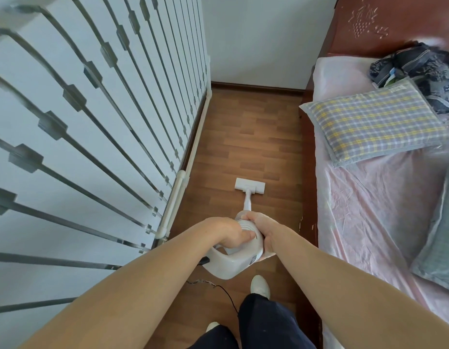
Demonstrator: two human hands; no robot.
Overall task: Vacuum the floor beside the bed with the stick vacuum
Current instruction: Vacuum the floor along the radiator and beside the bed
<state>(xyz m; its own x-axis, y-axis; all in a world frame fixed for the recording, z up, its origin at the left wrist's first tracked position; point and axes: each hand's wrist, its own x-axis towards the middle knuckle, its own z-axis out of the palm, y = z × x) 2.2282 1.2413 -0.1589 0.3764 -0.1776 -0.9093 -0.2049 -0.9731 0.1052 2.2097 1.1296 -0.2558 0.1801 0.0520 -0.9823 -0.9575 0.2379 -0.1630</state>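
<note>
The person grips a white stick vacuum (228, 265) with both hands. The left hand (224, 234) is curled round the handle, and the right hand (265, 230) clasps the motor body just beside it. The wand runs toward 12 o'clock, where the floor head (246, 185) sits flat on the wood-plank floor (256, 137). The bed (364, 222) lies at 3 o'clock and carries a plaid pillow (374, 122). A metal-barred white wall (92, 102) stands at 9 o'clock. A black cord (227, 297) trails toward 6 o'clock.
</note>
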